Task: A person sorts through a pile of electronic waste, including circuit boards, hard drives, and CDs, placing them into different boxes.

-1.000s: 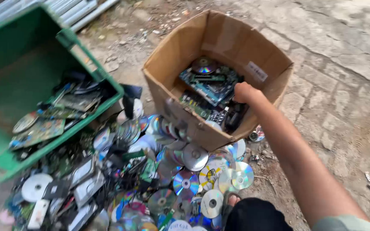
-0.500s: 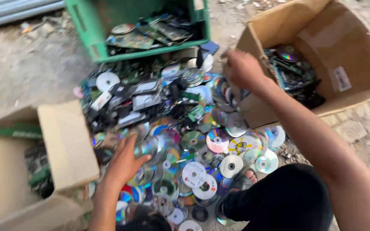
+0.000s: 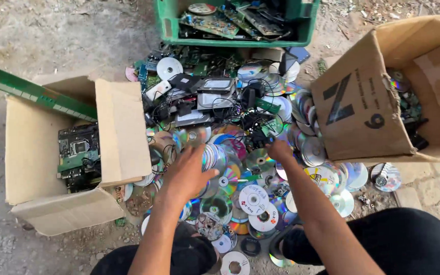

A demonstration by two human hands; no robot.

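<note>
A heap of shiny discs (image 3: 230, 178) mixed with black cables and small electronic parts covers the ground in front of me. My left hand (image 3: 189, 170) lies spread on the discs near the heap's middle, fingers apart. My right hand (image 3: 279, 150) reaches into the heap a little to the right, fingers curled down among discs and a black cable; what it grips is hidden. Black-clothed knees show at the bottom edge.
An open cardboard box (image 3: 31, 153) at left holds a green circuit board (image 3: 77, 153). A second cardboard box (image 3: 362, 112) at right holds boards and discs. A green plastic crate (image 3: 171, 30) of circuit boards stands behind the heap. Bare dirt surrounds it all.
The view swung left from the right box to the heap. My right hand came away from the right box down into the discs. My left hand moved forward onto the heap.
</note>
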